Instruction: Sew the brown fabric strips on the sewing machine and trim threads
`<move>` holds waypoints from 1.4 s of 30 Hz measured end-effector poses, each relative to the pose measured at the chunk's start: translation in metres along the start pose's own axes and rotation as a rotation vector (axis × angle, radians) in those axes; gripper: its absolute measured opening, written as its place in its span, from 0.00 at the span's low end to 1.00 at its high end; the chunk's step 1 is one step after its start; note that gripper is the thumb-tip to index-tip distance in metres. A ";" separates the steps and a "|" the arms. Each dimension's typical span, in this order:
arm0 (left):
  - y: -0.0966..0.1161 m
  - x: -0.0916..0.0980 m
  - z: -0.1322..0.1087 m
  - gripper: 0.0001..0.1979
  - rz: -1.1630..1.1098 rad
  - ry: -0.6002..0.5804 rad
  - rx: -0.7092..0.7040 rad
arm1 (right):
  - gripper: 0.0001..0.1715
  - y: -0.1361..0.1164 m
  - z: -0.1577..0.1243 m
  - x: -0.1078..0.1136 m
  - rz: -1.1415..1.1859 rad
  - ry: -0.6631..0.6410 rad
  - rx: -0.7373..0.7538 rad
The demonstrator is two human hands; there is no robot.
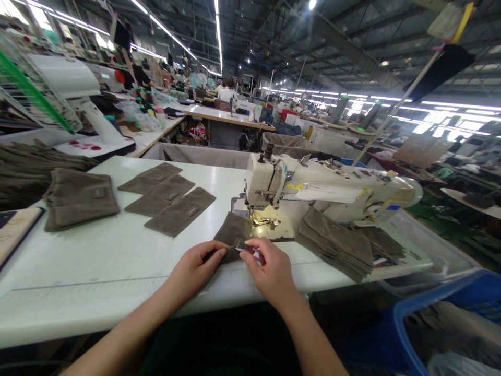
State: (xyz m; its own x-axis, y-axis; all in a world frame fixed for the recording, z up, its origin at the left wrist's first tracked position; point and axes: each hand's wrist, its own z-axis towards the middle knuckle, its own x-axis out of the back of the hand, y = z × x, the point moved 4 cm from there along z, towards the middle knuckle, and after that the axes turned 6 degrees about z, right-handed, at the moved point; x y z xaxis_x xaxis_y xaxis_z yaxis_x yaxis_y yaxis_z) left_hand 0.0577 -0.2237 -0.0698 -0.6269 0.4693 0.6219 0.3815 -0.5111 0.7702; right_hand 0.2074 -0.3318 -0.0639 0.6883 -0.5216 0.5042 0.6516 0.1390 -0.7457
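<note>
A dark olive-brown fabric piece (231,228) with a small label lies on the table just in front of the sewing machine (261,180). My left hand (201,263) pinches at its near edge between thumb and forefinger; whether a loose thread is in the pinch too is too small to tell. My right hand (272,271) is closed around small thread snips (257,255), mostly hidden by the fingers. Their pale metal tip points left, close to the label and my left fingertips. The machine's needle area, lit yellow, is just beyond the fabric.
Several labelled pieces (180,211) lie overlapped at the left, beside a thicker stack (82,198). Right of the needle sits another fabric pile (336,243). A blue basket (403,318) stands low at the right. At the far left is a fan (64,78).
</note>
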 end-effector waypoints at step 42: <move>0.017 -0.007 -0.020 0.16 -0.748 -0.105 0.433 | 0.13 -0.018 -0.001 -0.018 0.005 0.057 0.111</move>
State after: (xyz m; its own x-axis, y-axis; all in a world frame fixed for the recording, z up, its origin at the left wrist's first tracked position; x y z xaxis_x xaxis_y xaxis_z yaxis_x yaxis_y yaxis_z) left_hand 0.0547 -0.2495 -0.0640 -0.7583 0.6475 -0.0753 0.1327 0.2664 0.9547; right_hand 0.1831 -0.3258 -0.0599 0.6747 -0.5673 0.4722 0.6814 0.2328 -0.6939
